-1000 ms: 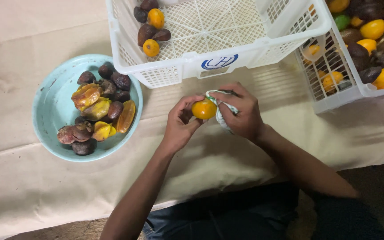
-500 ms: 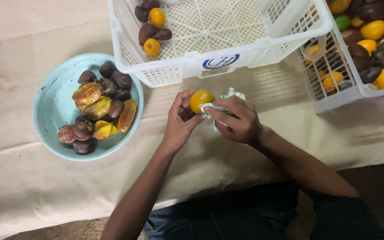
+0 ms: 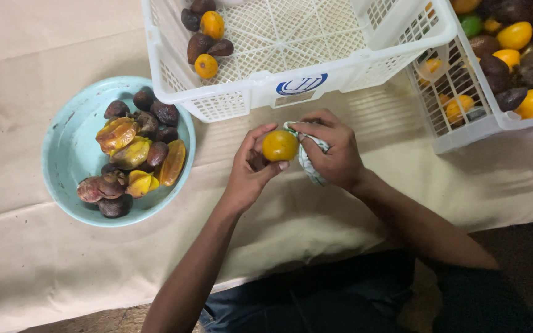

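While pinching an orange fruit [image 3: 280, 145] in left hand [image 3: 249, 172] fingertips, pressing a bunched cloth [image 3: 308, 161] against it with closed right hand [image 3: 335, 151].

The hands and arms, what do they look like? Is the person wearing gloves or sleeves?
No gloves and no sleeves show. The left hand and right hand are bare, and both forearms are bare up to the picture's edge. No rings, watch or bracelets show.

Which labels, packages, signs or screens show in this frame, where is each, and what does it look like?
Label: an oval mark, blue and white, on the front wall of the white plastic crate, just above the hands.
No packages, signs or screens show.
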